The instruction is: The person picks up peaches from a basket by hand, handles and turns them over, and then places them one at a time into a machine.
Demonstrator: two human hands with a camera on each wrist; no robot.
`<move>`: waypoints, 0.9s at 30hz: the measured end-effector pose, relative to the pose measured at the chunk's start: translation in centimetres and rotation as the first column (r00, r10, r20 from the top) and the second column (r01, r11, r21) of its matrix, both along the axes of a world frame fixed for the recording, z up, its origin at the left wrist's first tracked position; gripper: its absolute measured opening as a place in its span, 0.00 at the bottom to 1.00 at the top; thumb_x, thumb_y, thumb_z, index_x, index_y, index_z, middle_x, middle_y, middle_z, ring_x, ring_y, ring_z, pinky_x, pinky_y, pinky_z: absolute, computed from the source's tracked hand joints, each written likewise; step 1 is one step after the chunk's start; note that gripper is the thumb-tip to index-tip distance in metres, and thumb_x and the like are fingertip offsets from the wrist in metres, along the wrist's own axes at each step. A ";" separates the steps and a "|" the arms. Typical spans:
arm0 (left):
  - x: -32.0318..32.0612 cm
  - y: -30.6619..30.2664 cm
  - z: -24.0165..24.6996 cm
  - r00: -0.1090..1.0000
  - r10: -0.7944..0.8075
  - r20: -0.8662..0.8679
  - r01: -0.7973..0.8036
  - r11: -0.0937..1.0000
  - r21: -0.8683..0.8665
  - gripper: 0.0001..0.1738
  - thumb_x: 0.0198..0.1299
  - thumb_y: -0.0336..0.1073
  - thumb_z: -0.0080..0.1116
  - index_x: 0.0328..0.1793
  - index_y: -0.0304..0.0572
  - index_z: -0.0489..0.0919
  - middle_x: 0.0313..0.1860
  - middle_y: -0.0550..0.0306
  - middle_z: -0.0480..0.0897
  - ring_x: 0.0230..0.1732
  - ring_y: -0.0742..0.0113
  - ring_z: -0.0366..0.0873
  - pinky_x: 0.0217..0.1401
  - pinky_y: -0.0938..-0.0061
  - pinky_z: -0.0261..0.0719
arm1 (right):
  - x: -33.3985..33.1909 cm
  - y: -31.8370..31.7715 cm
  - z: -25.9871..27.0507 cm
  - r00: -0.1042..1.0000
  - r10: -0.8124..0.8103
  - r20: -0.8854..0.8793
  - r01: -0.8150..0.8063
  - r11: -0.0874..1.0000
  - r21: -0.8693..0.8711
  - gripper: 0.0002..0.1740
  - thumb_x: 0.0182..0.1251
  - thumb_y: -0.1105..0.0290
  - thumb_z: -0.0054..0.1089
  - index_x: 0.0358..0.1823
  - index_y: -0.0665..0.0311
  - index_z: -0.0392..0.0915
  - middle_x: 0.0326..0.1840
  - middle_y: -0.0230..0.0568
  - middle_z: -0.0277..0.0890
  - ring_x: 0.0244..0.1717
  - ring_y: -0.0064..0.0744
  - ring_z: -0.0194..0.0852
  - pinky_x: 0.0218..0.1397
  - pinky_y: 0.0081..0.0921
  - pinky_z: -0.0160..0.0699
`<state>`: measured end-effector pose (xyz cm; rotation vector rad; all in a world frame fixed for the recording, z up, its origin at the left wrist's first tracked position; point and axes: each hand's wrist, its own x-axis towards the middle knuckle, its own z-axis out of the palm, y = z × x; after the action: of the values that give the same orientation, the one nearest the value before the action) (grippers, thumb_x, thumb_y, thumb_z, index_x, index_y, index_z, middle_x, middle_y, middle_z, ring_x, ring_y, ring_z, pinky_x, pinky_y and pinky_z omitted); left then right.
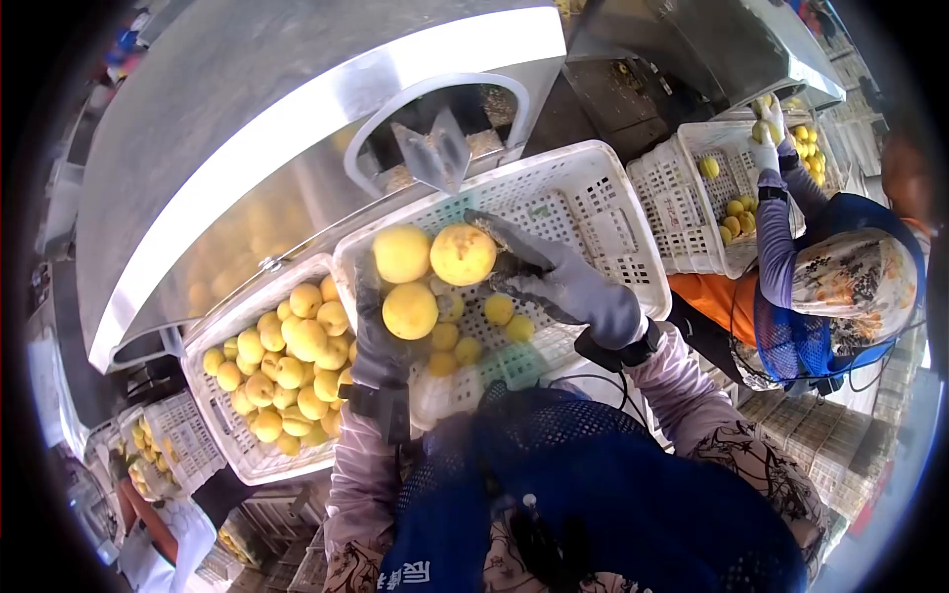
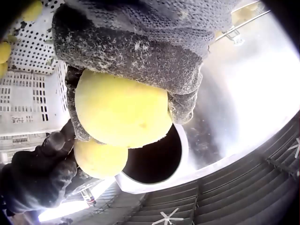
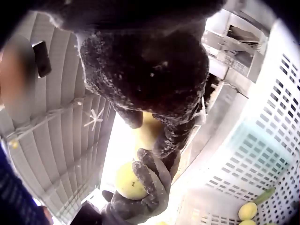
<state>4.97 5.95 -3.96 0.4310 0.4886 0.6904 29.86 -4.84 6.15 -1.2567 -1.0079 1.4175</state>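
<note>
While hands [image 1: 379,346] [image 1: 568,287] grip round yellow fruit [image 1: 463,254] (knit gloves [image 2: 140,51]), perforated crate [image 1: 593,198] beneath.

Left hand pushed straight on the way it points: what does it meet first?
Likely the dark round opening of the steel machine, right behind the yellow fruit the left hand grips; depth unclear.

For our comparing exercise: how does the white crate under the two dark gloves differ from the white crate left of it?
The front crate holds only a few yellow fruit, its perforated floor mostly bare; the left crate is heaped with them. The left hand and right hand grip fruit above the front crate; no hand is at the left crate. Both are white perforated plastic.
</note>
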 end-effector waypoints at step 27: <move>-1.2 1.2 5.0 0.989 0.061 -0.133 -0.027 0.970 0.243 0.35 0.78 0.61 0.53 0.73 0.37 0.72 0.65 0.42 0.83 0.55 0.55 0.84 0.54 0.64 0.89 | -2.4 11.6 -3.9 0.580 -0.565 0.586 0.373 0.824 0.426 0.43 0.56 0.55 0.83 0.66 0.71 0.71 0.62 0.59 0.76 0.64 0.60 0.77 0.67 0.46 0.79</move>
<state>3.79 7.13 1.03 0.7022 0.5504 0.7694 27.50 6.76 2.28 -1.7434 -1.1637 0.3360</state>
